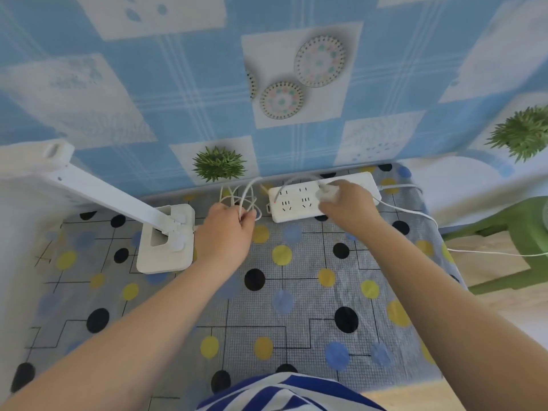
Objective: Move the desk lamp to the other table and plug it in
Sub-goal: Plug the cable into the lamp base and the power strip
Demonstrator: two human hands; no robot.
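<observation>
A person in a blue-and-white striped top (284, 393) is leaning over a table (296, 307) covered in a dotted cloth, both bare arms reaching forward. The right hand (353, 207) is pinching a white plug (327, 192) between curled fingers, holding it against the white power strip (296, 203) that is lying just under and ahead of that hand; whether the plug is fully seated cannot be told. The left hand (228, 229) is gripping a loose bundle of white cord (241, 200), its fingers curled round the loops. The desk lamp (164, 238) is standing just left of the left hand, its square base flat on the cloth and its arm slanting up and away to the left. The strip's own cable (415, 213) is trailing off to the right of the right hand. 2 printed green plants are showing on the checked blue wall covering (178, 84) beyond both hands.
</observation>
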